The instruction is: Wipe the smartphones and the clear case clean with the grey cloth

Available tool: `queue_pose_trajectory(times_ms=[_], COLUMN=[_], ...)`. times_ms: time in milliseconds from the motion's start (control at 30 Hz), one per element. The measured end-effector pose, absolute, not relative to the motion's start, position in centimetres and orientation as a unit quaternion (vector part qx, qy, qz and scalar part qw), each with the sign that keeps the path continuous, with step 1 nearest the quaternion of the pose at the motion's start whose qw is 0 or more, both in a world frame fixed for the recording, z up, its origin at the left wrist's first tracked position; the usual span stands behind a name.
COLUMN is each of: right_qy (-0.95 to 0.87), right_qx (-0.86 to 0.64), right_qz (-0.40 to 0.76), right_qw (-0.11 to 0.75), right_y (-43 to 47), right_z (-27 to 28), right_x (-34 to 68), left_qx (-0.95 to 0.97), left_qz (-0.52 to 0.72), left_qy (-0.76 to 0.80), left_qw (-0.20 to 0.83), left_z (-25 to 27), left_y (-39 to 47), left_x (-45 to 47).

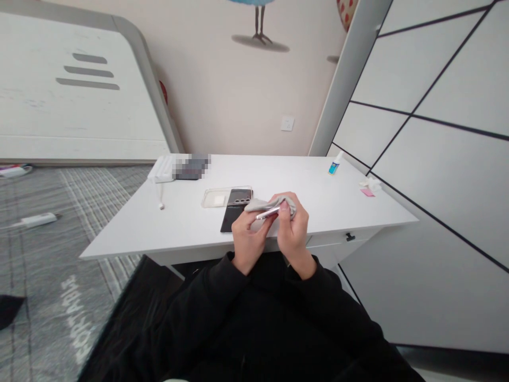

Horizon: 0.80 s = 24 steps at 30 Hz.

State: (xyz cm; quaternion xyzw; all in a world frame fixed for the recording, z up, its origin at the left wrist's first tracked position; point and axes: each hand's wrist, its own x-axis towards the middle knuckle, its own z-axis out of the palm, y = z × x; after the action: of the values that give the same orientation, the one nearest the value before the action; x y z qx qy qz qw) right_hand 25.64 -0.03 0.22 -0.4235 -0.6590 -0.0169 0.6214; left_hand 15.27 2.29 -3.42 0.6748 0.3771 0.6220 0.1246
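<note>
A thin, silver-edged phone (267, 213) is held up over the front of the white table (167, 233), seen nearly edge-on. My left hand (248, 239) grips its left end between thumb and fingers. A light grey cloth (258, 204) is folded round the phone's far side, and my right hand (294, 228) pinches cloth and phone together, thumb on top. Just left of my hands lies a dark phone (231, 216), its camera lenses facing up. Its far end rests by a clear phone case (214, 197). My palms hide much of the held phone.
White boxes with a short cable (161, 204) sit at the table's back left, beside a blurred dark item (193, 167). A small blue-labelled bottle (334, 164) stands back right, near crumpled tissue (371, 183) and a pink slip (367, 192). A drawer handle (350, 237) juts out below.
</note>
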Motion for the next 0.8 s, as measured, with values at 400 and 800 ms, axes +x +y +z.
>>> queue_pose_trajectory(times_ms=[400,800], right_qy=[-0.651,-0.725], right_qx=[-0.444,-0.474], right_qz=[-0.044,-0.148], right_qw=[0.615,0.478], right_y=[1.5,1.8], right_z=[1.9,3.5], right_x=[27.3,27.9], left_qx=[0.788,0.818], left_qz=[0.376,0.31], left_qy=[0.473,0.478], left_qw=[0.114,0.084], left_z=[-3.6,-3.3], left_y=[2.8,3.0], left_x=[14.9,14.9])
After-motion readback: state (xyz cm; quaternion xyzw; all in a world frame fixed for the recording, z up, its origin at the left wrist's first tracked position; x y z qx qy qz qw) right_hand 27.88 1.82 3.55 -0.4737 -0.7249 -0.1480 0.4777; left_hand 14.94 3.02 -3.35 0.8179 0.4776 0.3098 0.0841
